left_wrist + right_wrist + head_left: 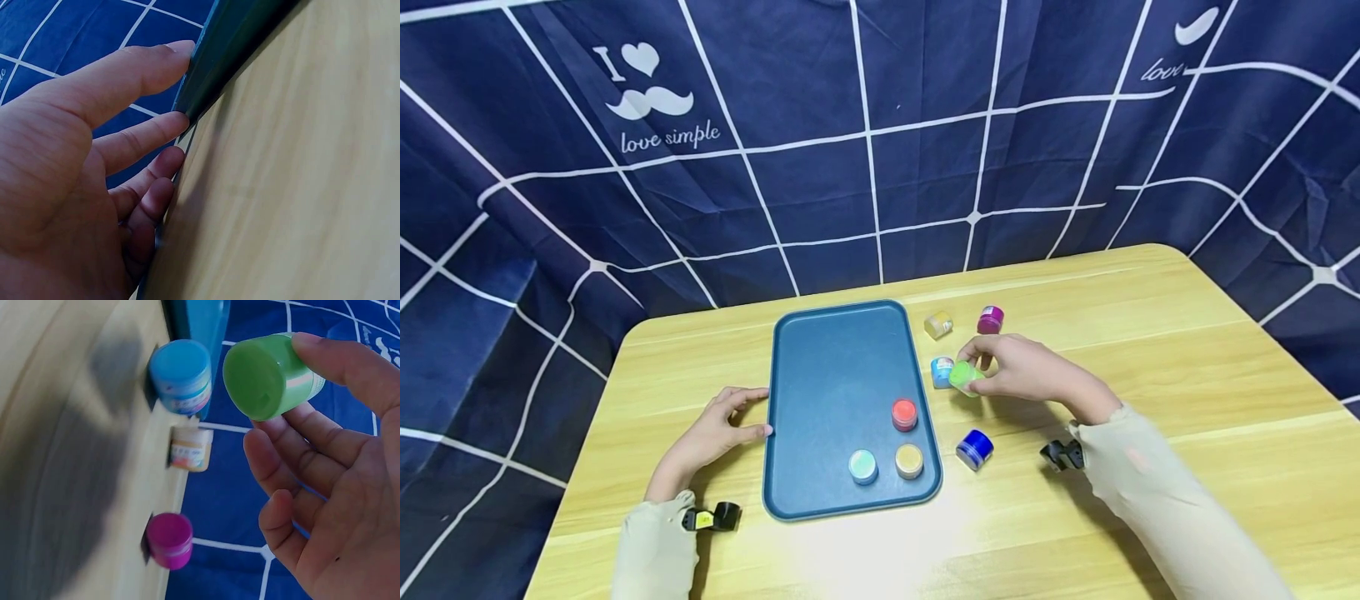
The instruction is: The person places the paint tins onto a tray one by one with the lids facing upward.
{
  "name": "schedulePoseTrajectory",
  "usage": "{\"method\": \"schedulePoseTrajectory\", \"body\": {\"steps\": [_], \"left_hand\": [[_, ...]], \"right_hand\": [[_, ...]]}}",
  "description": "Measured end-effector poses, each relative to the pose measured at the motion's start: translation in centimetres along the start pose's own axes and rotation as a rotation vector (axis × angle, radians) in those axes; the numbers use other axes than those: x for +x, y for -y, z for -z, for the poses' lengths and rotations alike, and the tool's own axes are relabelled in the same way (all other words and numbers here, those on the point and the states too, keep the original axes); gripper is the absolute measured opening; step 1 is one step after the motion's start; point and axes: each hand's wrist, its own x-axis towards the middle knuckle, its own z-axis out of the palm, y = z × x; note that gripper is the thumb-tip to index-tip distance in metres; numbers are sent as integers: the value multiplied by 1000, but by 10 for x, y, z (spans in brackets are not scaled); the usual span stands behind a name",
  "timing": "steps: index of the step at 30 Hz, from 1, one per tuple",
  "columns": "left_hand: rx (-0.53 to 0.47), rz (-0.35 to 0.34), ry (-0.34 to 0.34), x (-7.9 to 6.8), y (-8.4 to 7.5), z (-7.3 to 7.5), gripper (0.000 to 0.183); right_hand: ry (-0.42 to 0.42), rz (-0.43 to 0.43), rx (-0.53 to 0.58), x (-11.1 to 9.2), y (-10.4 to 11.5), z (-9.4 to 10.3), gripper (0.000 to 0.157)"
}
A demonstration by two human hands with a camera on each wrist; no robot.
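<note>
Between thumb and fingers, my right hand (1026,368) pinches a small green paint jar (269,375), lifted off the table and tilted. Just left of it in the head view stands a light blue jar (942,372). My left hand (718,429) touches the left rim of a dark blue tray (835,367) with its thumb and fingertips, the fingers fairly straight. On the tray's near right part are a red jar (904,414), a yellow-orange jar (908,461) and a teal jar (863,467).
Right of the tray, a dark blue jar (974,450) lies on the wooden table (1187,367). Toward the back are a pale yellow jar (938,325) and a magenta jar (990,319). A navy curtain (805,192) with white lines hangs behind the table's far edge.
</note>
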Motion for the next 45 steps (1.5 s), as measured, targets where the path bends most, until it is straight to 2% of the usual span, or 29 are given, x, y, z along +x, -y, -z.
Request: {"method": "schedulePoseTrajectory", "body": {"steps": [9, 25, 32, 39, 45], "left_hand": [[-10, 19, 11, -1, -2, 1, 65], [-3, 22, 19, -1, -2, 1, 66], [-2, 17, 10, -1, -1, 1, 65], [-7, 11, 1, 0, 0, 0, 65], [6, 8, -1, 1, 0, 1, 65]], "right_hand": [[-36, 52, 20, 6, 15, -3, 33], [-13, 125, 105, 19, 36, -11, 32], [37, 174, 101, 25, 47, -17, 32], [95, 132, 112, 30, 61, -21, 32], [119, 140, 90, 34, 69, -27, 37]]}}
